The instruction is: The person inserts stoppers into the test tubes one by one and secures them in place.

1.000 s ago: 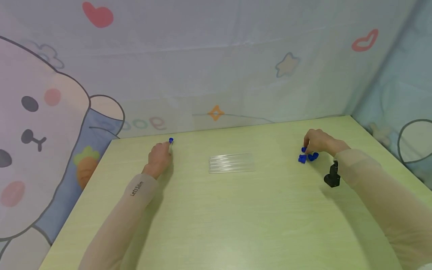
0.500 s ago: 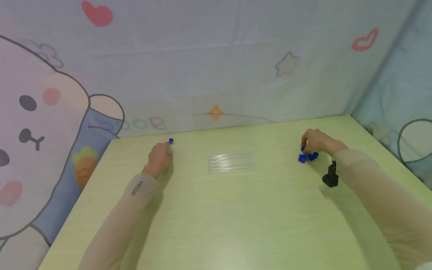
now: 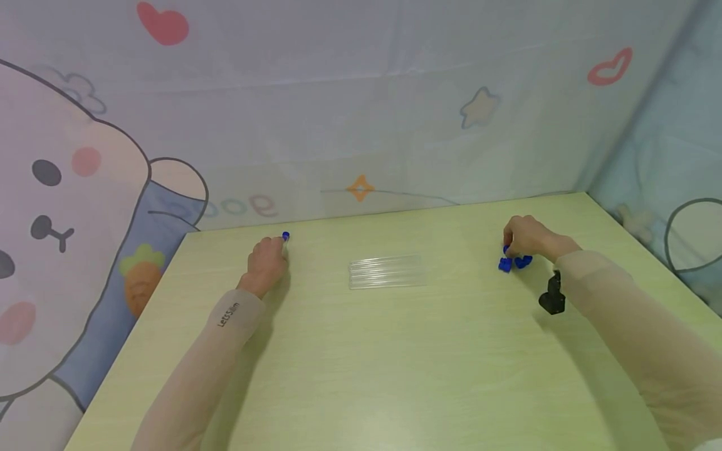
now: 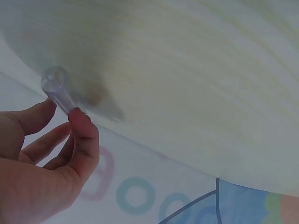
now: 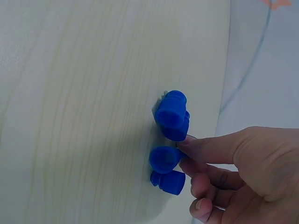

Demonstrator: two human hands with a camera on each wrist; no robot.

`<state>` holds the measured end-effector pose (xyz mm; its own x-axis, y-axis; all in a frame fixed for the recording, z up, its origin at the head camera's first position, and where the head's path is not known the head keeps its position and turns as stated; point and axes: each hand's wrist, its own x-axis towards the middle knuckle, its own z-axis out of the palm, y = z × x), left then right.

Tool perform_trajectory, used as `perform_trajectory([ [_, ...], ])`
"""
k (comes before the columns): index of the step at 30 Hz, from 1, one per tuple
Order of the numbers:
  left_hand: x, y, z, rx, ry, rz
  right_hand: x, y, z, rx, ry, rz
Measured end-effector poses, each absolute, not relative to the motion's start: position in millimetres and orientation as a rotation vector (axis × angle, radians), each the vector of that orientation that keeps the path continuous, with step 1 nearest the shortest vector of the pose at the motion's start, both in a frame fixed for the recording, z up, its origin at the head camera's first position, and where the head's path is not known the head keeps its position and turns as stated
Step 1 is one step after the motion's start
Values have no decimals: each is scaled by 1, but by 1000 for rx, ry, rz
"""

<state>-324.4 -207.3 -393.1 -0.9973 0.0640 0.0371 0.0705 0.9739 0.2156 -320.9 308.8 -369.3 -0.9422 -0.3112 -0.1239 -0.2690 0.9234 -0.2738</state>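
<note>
My left hand [image 3: 267, 266] pinches a clear test tube [image 4: 61, 95] near the back left of the table. A blue cap [image 3: 286, 236] shows beyond those fingers in the head view; it is hidden in the left wrist view. At the right, my right hand [image 3: 527, 238] reaches down to a small cluster of blue caps. Its thumb and forefinger pinch a blue cap [image 5: 164, 158] at the cluster. Close by lie a sideways cap [image 5: 172, 182] and another one [image 5: 171, 111] with its hollow end facing the camera.
Several clear tubes [image 3: 386, 273] lie side by side mid-table. A black wrist camera [image 3: 553, 299] hangs below the right sleeve. Behind the pale wooden table [image 3: 361, 363] hangs a printed cloth [image 3: 316, 125], with another cloth [image 3: 677, 156] at the right.
My right hand shifted slightly left at first and then stayed at the caps. My left hand barely moves, and the blue cap beyond it sits marginally lower.
</note>
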Motion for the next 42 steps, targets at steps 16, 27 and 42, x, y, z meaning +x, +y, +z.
perform_trajectory([
  [16,-326,-196,-388,-180,-2970,-328,-319,301,-369,-446,2927,-326],
  [27,-325,-183,-388,-238,-2991,-369,-318,300,-367,-456,2930,-321],
  [42,-326,-165,-387,-309,-2977,-379,-321,298,-368,-425,2922,-312],
])
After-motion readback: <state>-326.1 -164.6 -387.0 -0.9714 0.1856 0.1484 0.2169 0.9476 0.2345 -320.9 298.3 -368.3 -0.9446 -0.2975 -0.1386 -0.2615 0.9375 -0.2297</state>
